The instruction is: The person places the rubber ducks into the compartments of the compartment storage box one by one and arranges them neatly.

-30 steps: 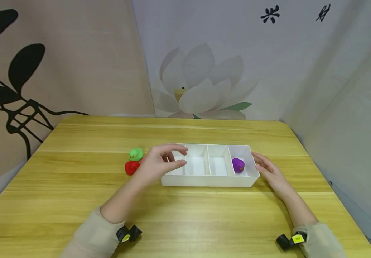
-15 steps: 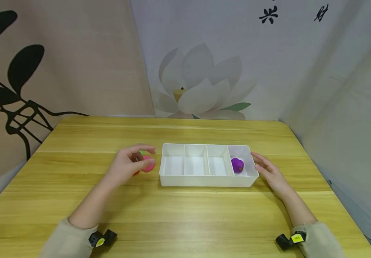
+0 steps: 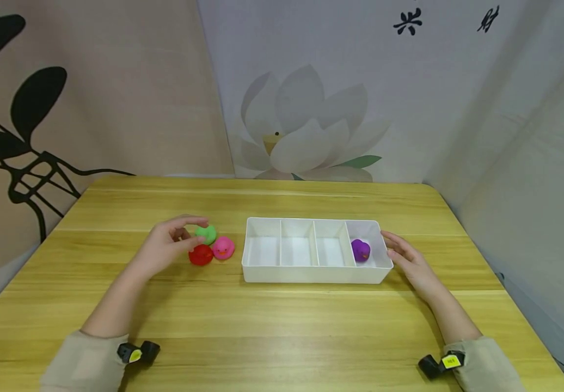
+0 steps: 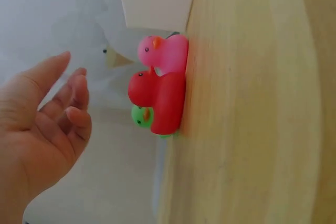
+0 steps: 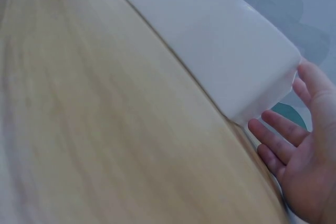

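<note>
My left hand (image 3: 166,245) hovers above and just left of three small rubber ducks, thumb and fingers apart with nothing between them. The red duck (image 3: 201,255) is nearest, the green duck (image 3: 207,234) behind it and the pink duck (image 3: 224,248) to the right. In the left wrist view the red duck (image 4: 163,98) partly covers the green duck (image 4: 142,116). A white box (image 3: 311,275) with a row of compartments stands right of them. A purple duck (image 3: 361,250) sits in its rightmost compartment. My right hand (image 3: 411,264) touches the box's right end with its fingers extended.
The wooden table (image 3: 282,337) carries everything, and a printed cloth (image 3: 331,109) hangs behind its far edge. Each sleeve bears a black wrist camera, the left camera (image 3: 138,353) and the right camera (image 3: 441,365).
My left hand has moved left from over the box to above the ducks, holding nothing. The pink duck has come into full view. My right hand stays at the box's end.
</note>
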Action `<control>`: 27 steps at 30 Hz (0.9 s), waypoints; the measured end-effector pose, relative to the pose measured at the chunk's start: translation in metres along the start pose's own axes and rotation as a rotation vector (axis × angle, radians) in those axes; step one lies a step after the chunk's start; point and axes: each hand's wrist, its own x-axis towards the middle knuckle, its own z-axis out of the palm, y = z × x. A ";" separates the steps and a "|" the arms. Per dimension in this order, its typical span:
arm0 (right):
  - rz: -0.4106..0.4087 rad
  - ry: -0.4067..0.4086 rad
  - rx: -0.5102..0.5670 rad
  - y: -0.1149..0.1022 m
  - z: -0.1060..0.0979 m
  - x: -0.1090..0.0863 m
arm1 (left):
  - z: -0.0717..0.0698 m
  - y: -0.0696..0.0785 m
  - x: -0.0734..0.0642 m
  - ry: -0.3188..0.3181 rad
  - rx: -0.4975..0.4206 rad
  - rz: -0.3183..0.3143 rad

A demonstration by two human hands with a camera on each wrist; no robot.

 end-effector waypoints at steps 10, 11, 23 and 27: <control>-0.012 -0.001 0.006 -0.001 0.000 0.001 | -0.004 -0.025 0.003 -0.071 -0.008 -0.060; -0.013 -0.002 0.007 -0.001 0.000 0.001 | -0.004 -0.028 0.003 -0.074 -0.013 -0.067; 0.001 -0.005 -0.006 -0.001 -0.001 -0.001 | -0.001 -0.056 0.010 -0.088 -0.097 -0.149; 0.004 -0.006 -0.003 -0.001 0.000 0.000 | 0.001 -0.060 0.013 -0.088 -0.102 -0.176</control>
